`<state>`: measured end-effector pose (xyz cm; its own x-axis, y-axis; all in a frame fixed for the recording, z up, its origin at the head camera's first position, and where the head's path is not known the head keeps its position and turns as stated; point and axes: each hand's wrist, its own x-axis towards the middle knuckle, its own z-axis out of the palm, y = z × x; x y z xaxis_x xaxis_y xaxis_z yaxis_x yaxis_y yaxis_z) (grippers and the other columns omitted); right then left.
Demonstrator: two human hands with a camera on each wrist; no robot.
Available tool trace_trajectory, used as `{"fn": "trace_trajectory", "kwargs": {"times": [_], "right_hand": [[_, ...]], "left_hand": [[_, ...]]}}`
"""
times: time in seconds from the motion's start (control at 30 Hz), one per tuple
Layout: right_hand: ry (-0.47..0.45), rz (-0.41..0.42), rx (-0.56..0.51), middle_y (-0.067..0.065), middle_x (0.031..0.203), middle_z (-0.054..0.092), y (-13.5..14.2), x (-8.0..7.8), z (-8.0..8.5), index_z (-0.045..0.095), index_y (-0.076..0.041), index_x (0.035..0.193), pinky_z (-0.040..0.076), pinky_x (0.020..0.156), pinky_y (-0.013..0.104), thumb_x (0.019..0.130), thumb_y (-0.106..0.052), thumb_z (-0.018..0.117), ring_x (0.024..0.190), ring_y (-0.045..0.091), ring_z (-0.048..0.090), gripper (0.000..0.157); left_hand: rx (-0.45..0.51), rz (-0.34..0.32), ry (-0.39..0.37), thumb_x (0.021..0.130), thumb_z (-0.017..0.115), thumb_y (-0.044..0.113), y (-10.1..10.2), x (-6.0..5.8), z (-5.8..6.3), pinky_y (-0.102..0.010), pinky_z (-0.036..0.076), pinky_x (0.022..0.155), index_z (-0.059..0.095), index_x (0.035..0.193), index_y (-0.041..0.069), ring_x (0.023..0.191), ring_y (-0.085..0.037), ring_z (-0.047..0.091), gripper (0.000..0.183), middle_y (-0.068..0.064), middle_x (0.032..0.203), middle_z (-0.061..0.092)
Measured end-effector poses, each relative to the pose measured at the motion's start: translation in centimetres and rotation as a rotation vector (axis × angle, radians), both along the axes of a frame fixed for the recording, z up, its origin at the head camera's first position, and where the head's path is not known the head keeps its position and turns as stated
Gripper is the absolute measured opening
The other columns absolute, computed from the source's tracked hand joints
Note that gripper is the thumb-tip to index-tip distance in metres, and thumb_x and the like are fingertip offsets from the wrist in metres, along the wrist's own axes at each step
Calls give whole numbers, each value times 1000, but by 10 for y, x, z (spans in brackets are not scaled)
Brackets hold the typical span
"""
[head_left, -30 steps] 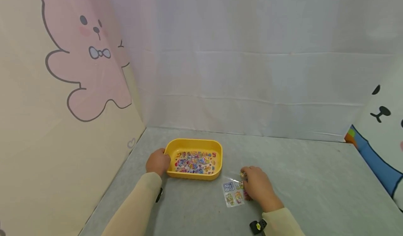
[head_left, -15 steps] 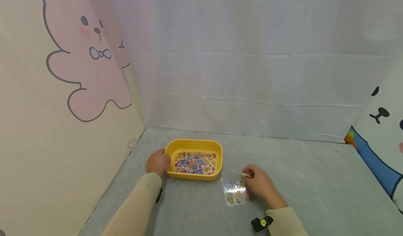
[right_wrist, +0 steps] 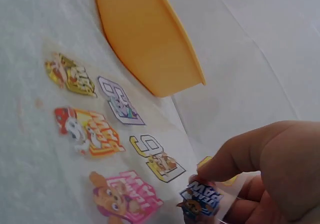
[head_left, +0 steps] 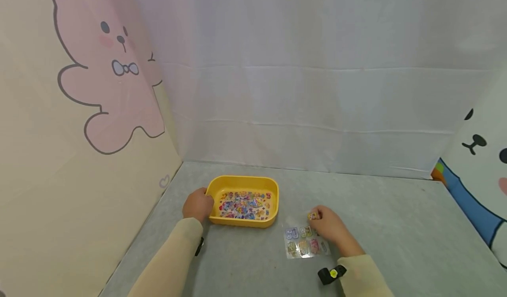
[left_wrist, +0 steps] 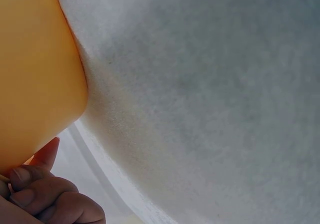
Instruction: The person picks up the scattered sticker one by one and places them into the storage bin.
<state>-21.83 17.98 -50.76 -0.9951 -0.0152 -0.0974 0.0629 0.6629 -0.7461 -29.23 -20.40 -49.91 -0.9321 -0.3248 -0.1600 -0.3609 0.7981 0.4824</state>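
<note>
A yellow plastic tray (head_left: 271, 200) holds many small colorful stickers (head_left: 243, 204) on its floor. My left hand (head_left: 198, 204) grips the tray's left end; curled fingers show beside its wall in the left wrist view. To the right of the tray lies a clear sticker sheet (head_left: 297, 240) with cartoon dog and number designs. Over its upper right part, my right hand (head_left: 330, 226) pinches a small yellowish sticker (head_left: 312, 216) between thumb and fingers. A blue dog sticker (right_wrist: 200, 200) shows by the thumb tip; I cannot tell whether it is held too.
Everything stands on a grey tabletop (head_left: 245, 262). A white sheet wall (head_left: 317, 125) closes the back. Cartoon-printed panels stand at the left (head_left: 119, 99) and the right (head_left: 479, 178).
My right hand has lifted slightly and drawn right with the pinched sticker. The clear sheet has shifted a little right, and more of its designs are uncovered. My left hand keeps its grip.
</note>
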Motion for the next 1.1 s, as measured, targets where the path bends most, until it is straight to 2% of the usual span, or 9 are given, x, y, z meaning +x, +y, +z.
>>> {"fn": "trace_trajectory", "kwargs": {"times": [0.17,0.27,0.4,0.8,1.1], "right_hand": [[7,-33,42,3,75,54,2,-2,5,62,-6,93,39,54,32,83,-10,55,65,18,49,12],[3,-42,32,3,78,59,4,-3,7,64,-6,94,42,55,32,86,-11,54,66,17,53,14],[-17,-57,-34,4,82,63,9,-5,8,66,-7,96,44,57,32,89,-14,55,68,17,56,15],[-110,-83,-331,8,81,65,20,-6,11,64,-2,102,50,57,34,90,-8,54,69,19,59,17],[-147,-86,-426,10,82,64,24,-5,19,59,-1,110,52,55,38,94,-9,48,63,21,57,20]], "left_hand": [[7,-2,1,92,45,22,0,0,0,-49,45,87,49,133,1,89,-27,54,45,-17,118,59],[3,2,3,92,45,22,0,0,-1,-49,45,87,50,132,2,89,-28,54,45,-16,118,59],[-3,-5,3,92,45,23,0,1,-1,-49,44,87,50,132,2,89,-28,54,45,-17,118,59],[-2,-3,4,92,45,22,-1,-1,-1,-49,45,84,50,131,1,87,-27,54,45,-16,116,60],[-12,-13,7,91,45,21,-1,-2,-2,-49,45,84,51,131,2,88,-27,55,45,-16,116,60]]}}
